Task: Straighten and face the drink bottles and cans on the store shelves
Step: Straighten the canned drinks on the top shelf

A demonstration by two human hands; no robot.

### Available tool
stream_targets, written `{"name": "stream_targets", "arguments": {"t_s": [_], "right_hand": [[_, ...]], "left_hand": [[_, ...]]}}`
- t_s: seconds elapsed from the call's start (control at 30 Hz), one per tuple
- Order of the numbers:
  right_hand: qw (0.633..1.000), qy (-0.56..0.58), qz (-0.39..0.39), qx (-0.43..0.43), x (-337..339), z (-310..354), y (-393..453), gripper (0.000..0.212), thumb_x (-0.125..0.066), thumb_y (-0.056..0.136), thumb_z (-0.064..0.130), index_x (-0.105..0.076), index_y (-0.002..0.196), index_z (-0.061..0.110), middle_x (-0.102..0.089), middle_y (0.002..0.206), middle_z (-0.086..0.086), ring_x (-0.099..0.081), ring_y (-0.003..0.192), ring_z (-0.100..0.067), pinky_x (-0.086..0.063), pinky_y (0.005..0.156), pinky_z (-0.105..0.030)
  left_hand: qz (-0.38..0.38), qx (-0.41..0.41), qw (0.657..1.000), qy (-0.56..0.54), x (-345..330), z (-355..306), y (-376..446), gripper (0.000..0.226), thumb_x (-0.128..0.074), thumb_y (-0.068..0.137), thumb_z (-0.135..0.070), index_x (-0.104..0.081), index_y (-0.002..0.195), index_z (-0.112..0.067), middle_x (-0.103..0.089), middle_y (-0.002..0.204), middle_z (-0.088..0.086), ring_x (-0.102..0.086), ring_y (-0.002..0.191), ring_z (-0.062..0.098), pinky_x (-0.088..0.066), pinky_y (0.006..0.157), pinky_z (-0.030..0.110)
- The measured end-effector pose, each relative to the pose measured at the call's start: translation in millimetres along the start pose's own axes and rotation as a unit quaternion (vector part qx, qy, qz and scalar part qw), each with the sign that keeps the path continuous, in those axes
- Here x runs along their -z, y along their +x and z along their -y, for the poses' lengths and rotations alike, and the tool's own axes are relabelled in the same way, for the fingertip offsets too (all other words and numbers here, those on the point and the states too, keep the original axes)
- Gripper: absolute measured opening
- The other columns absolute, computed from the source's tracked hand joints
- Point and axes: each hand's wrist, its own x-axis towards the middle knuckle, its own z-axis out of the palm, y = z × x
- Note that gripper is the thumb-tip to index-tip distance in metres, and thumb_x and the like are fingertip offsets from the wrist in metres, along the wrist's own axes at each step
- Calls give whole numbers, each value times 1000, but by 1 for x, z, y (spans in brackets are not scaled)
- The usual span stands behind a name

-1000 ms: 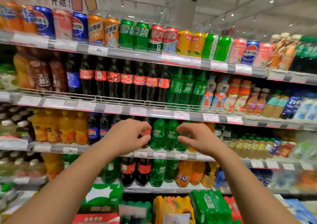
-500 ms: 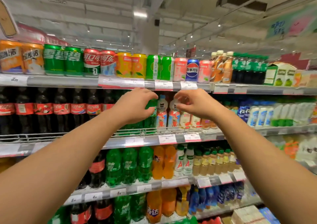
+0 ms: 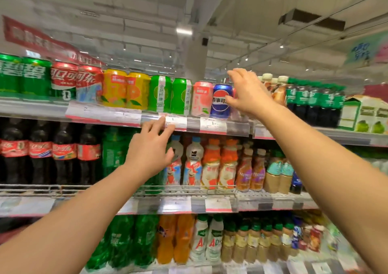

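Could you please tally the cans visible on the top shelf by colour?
Dark green cans: 2
Red cans: 2
Yellow cans: 2
Light green cans: 2
Pink can: 1
Blue can: 1
Total: 10, not counting anything hidden behind the right hand.

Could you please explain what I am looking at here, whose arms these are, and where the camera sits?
There is no machine here: a person wears a wide-angle camera on the head, so you see their two bare arms reaching forward at store shelves of drinks. The single picture is that head view. The right hand is up at the top shelf, beside a blue Pepsi can and over a can mostly hidden behind it; whether it grips that can I cannot tell. The left hand is lower, fingers spread, in front of the bottles on the second shelf, its fingertips near a price label strip; it holds nothing. The top shelf carries a row of cans, the shelves below carry bottles.
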Motion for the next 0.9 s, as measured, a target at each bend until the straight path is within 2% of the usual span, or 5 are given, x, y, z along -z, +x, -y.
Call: {"name": "stream_targets", "arguments": {"t_s": [0.13, 0.23, 0.37, 0.57, 0.9], "right_hand": [[999, -15, 9, -27, -15, 5, 25, 94, -68, 89, 45, -18, 161, 12, -21, 166, -15, -20, 152, -37, -28, 122, -53], [998, -31, 32, -39, -32, 8, 31, 84, -66, 88, 52, -34, 154, 11, -28, 162, -16, -23, 151, -38, -28, 121, -57], [999, -14, -43, -15, -38, 8, 27, 60, -72, 85, 44, -52, 128, 7, -56, 134, -15, -47, 128, -36, -44, 105, -49], [999, 10, -40, -8, -26, 12, 22, 57, -81, 80, 43, -41, 109, 15, -64, 99, -10, -60, 88, -33, -56, 72, -47], [990, 73, -122, 21, -28, 8, -9, 74, -92, 70, 35, -46, 124, 10, -50, 120, -16, -48, 110, -36, -52, 84, -49]], "left_hand": [[-28, -15, 999, 25, -6, 8, 1, 66, -60, 87, -44, -45, 149, -30, -43, 156, 5, -43, 132, 32, -56, 75, 41], [-30, -17, 999, 32, -6, 9, 0, 67, -60, 86, -44, -45, 150, -30, -44, 155, 4, -43, 131, 30, -57, 74, 39], [-26, -12, 999, 32, -4, 7, 0, 67, -56, 87, -47, -41, 151, -33, -41, 157, 1, -41, 135, 28, -57, 78, 38], [-21, -9, 999, 34, -1, 5, -1, 67, -56, 88, -46, -40, 153, -33, -40, 158, 0, -39, 137, 27, -57, 78, 38], [-13, -4, 999, 35, 9, 5, -2, 69, -52, 91, -47, -31, 156, -35, -30, 163, -2, -29, 142, 25, -55, 84, 38]]}}
